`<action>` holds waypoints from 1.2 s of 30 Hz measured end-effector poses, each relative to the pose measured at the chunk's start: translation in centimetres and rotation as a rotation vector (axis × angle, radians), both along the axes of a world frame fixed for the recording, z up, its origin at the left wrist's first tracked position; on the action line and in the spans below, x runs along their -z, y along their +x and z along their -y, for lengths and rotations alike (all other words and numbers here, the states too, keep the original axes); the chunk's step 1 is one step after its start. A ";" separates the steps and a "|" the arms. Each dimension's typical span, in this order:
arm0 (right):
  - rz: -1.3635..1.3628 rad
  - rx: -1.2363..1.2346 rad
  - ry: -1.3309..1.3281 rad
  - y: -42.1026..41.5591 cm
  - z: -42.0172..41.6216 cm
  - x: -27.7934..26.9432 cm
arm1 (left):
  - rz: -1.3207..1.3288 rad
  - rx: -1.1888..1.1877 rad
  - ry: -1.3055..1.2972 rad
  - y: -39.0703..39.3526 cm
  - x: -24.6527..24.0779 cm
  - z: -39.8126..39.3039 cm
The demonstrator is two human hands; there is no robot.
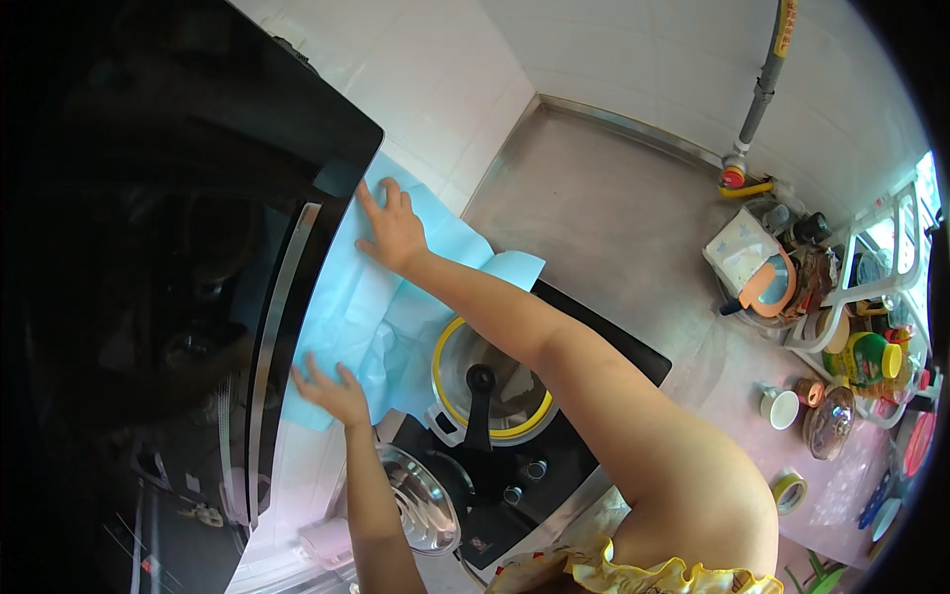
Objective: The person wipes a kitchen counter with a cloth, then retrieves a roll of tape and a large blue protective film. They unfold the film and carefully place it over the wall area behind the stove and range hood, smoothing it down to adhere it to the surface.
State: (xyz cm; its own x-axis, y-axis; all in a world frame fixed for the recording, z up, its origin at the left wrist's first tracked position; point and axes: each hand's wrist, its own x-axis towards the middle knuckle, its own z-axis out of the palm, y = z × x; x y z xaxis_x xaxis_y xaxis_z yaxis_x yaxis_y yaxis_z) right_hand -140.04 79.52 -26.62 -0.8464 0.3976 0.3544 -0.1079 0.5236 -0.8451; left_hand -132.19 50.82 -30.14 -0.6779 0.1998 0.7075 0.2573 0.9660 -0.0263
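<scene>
A light-blue sheet (423, 215), perhaps plastic or non-woven, lies against the white tiled wall behind the cooktop, and its loose lower part is crumpled. My right hand (395, 232) rests on its upper part with the fingers spread. My left hand (334, 392) is at the sheet's lower left, fingers apart and slightly blurred. Neither hand grips anything that I can see. Beneath my right forearm stands a pot with a yellow-rimmed glass lid (454, 364) on the black gas cooktop (512, 512). My forearm hides part of the lid.
A glossy black range hood (185, 148) overhangs the sheet at left. A shiny metal pan or lid (423, 505) sits near my left forearm. On the steel countertop (594, 185) are a basket of items (742, 252), a white cup (779, 408) and a tape roll (789, 494). A white rack (868, 297) holds bottles.
</scene>
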 end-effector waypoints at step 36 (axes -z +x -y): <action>0.351 -0.168 0.151 0.7 -13.6 18.1 | 0.263 0.037 -0.661 -2.4 -2.6 -1.9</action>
State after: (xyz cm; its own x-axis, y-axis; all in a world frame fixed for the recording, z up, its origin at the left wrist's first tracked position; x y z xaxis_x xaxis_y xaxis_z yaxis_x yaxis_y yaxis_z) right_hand -139.37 93.13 -44.69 -0.9748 0.2095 0.0767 0.0786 0.6442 -0.7608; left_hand -134.64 52.73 -27.55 -0.7939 0.5570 0.2439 0.3683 0.7597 -0.5360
